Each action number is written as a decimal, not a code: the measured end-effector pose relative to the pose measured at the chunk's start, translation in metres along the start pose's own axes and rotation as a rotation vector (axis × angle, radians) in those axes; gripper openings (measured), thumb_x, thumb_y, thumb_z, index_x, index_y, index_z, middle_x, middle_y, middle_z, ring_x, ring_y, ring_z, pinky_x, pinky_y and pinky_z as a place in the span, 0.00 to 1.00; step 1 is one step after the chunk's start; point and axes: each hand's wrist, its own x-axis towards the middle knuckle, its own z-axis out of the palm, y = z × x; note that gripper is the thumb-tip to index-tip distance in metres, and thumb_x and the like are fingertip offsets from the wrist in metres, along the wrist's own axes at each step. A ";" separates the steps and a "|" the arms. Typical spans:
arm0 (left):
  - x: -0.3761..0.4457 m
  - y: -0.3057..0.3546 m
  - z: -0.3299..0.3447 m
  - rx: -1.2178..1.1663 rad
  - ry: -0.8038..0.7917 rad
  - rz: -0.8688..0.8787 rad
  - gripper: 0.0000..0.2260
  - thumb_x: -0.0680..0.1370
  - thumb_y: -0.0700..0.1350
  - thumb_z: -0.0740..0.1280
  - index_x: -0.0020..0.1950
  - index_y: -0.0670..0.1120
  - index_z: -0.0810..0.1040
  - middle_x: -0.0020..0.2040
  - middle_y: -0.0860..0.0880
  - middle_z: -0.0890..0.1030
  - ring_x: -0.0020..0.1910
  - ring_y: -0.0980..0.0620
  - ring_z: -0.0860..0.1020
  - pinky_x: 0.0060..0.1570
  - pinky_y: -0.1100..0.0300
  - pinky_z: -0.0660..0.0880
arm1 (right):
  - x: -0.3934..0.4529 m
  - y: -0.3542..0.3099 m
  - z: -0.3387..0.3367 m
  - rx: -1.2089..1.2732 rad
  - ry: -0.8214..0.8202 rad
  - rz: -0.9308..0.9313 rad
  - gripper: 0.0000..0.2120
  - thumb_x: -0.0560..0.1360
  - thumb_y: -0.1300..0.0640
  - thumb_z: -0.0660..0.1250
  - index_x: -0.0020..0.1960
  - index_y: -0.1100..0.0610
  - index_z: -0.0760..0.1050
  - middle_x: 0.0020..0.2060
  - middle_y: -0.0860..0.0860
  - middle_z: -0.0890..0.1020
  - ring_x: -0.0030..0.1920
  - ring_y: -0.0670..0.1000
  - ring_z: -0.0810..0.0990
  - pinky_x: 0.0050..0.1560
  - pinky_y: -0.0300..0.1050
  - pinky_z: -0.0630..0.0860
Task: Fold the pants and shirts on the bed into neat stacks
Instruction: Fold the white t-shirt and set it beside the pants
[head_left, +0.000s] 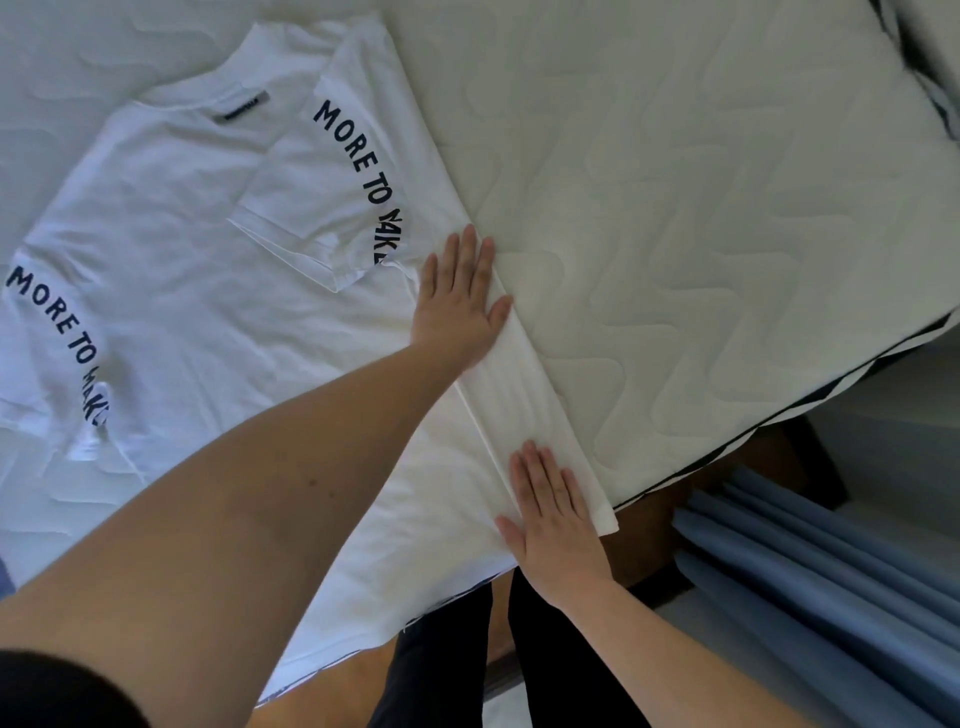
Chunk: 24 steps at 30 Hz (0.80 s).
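I have the white T-shirt (208, 270) spread flat on the quilted mattress (701, 182), collar away from me and hem hanging just over the near edge of the bed, so the whole body lies smooth before I fold it. The right side panel is turned in over the body as a narrow strip, and the right sleeve (311, 197) is laid back across the chest so its printed lettering faces up. My left hand (460, 301) reaches across with the fingers straight and together, palm pressing on the upper part of that folded strip where the sleeve meets it. My right hand (553, 512) lies flat and open on the lower end of the strip near the hem. Neither hand grips anything; both press so the crease sets straight along its length and the cloth does not spring back. The left sleeve (57, 338) is not yet folded in, so I judge that side comes next.
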 end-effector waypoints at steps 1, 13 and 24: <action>-0.001 -0.002 0.000 0.001 0.015 0.014 0.31 0.82 0.60 0.46 0.80 0.48 0.38 0.80 0.46 0.39 0.79 0.47 0.39 0.76 0.48 0.38 | -0.001 0.001 -0.003 0.023 0.019 -0.012 0.31 0.81 0.43 0.48 0.78 0.61 0.57 0.78 0.57 0.58 0.77 0.57 0.57 0.73 0.54 0.56; -0.110 0.030 0.027 -0.073 0.024 0.082 0.29 0.83 0.54 0.54 0.81 0.48 0.47 0.81 0.46 0.45 0.79 0.47 0.46 0.77 0.49 0.44 | 0.024 0.062 -0.045 0.533 0.002 0.406 0.12 0.78 0.52 0.66 0.58 0.57 0.74 0.49 0.52 0.76 0.53 0.57 0.76 0.52 0.50 0.70; -0.192 0.065 0.046 -1.107 -0.321 -0.722 0.09 0.73 0.49 0.75 0.48 0.46 0.82 0.42 0.48 0.85 0.39 0.53 0.83 0.47 0.57 0.79 | -0.005 0.081 -0.037 0.800 -0.296 0.389 0.07 0.78 0.50 0.67 0.52 0.52 0.78 0.45 0.47 0.82 0.45 0.48 0.80 0.38 0.40 0.74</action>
